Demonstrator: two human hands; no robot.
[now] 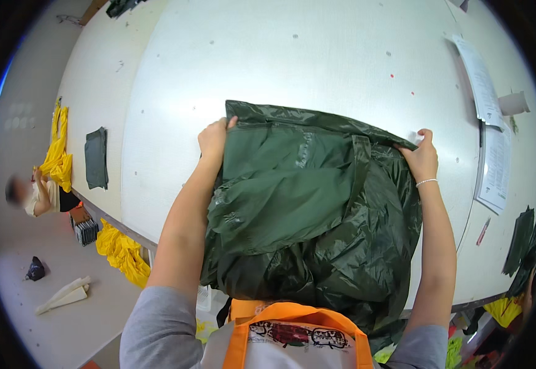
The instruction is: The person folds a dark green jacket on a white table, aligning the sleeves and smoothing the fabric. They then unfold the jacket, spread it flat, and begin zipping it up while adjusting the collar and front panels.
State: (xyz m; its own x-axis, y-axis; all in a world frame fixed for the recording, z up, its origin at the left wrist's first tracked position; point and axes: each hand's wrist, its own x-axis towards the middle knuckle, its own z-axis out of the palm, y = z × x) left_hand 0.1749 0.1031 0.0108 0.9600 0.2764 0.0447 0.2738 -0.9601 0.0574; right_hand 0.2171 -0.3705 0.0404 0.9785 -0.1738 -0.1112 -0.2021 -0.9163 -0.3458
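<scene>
A dark green, shiny waterproof garment [286, 203] lies over the white table and hangs off its near edge against my front. Its far edge is a straight, doubled band with a lighter matte green panel below it; the nearer part is crumpled. My left hand [214, 138] pinches this band near its left corner, with the thumb on top. At the band's right end my right hand [423, 158] is closed on the fabric, index finger raised a little. A bead bracelet circles my right wrist. The undersides of the fingers are partly hidden.
A folded dark green piece [96, 158] lies left on the table. Printed sheets [492, 160], a small pen-like tool [483, 232] and dark green pieces [519, 242] are at right. Yellow fabric [123, 253] hangs below the left edge. A co-worker [43, 195] handles yellow cloth, far left.
</scene>
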